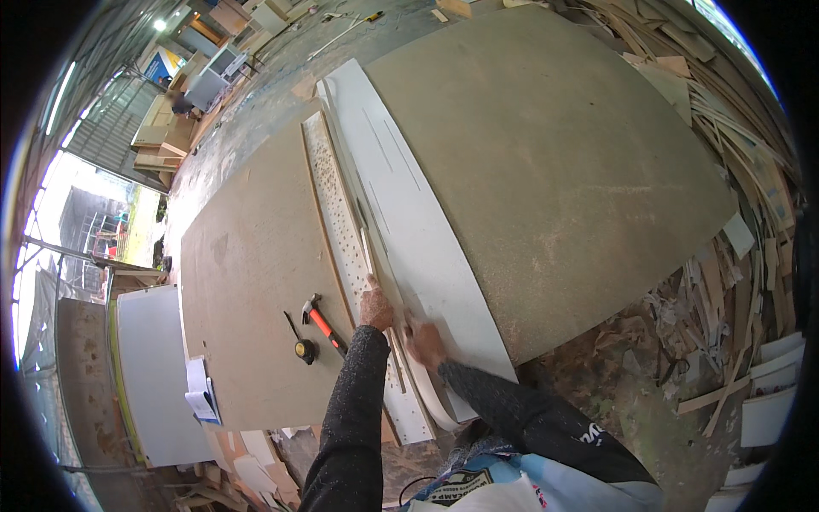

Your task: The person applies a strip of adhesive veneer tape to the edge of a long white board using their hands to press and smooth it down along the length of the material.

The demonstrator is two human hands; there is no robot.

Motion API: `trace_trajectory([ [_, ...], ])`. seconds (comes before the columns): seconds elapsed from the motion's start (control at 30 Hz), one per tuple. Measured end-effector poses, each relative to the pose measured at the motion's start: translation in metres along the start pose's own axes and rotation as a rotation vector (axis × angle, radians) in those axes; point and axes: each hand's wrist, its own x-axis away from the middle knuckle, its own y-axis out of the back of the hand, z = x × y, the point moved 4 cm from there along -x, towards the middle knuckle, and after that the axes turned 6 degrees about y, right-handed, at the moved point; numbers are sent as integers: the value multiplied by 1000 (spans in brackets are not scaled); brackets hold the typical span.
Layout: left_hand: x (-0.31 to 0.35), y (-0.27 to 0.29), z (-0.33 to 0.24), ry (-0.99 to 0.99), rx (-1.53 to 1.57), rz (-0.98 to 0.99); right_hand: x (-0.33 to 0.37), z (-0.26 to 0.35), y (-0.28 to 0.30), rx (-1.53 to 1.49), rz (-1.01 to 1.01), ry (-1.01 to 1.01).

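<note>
My left hand (375, 305) is closed around a thin pale strip (368, 253) that runs lengthwise over the boards. Just to its right, my right hand (425, 343) is blurred by motion; its fingers bend down near the strip, and whatever it may hold cannot be made out. Under and beside both hands lie a long white panel (388, 158) and a narrower board with many small holes or spots (328, 183), edged with brown strips. Left of my left forearm are a claw hammer (323, 324) with an orange and black handle and a black and yellow tape measure (304, 349).
Large brown sheets (546, 162) form the work surface on both sides of the white panel. A notepad (200, 391) lies at the left edge. Wood offcuts (725, 128) are heaped along the right. Cabinets (162, 128) and a person (181, 104) are far left.
</note>
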Motion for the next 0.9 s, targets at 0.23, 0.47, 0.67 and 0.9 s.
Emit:
trace_trajectory([
  [0.23,-5,-6,-4,-83,-29,34,43,-12,-10,41,-90,109],
  [0.47,-2,2,-21,-154,15,-92,-57,-4,16,50,-81,135],
  [0.67,2,3,-12,1,33,-12,-18,-9,1,-24,41,9],
  [0.9,14,16,-24,36,36,38,41,-4,-1,101,-141,167],
])
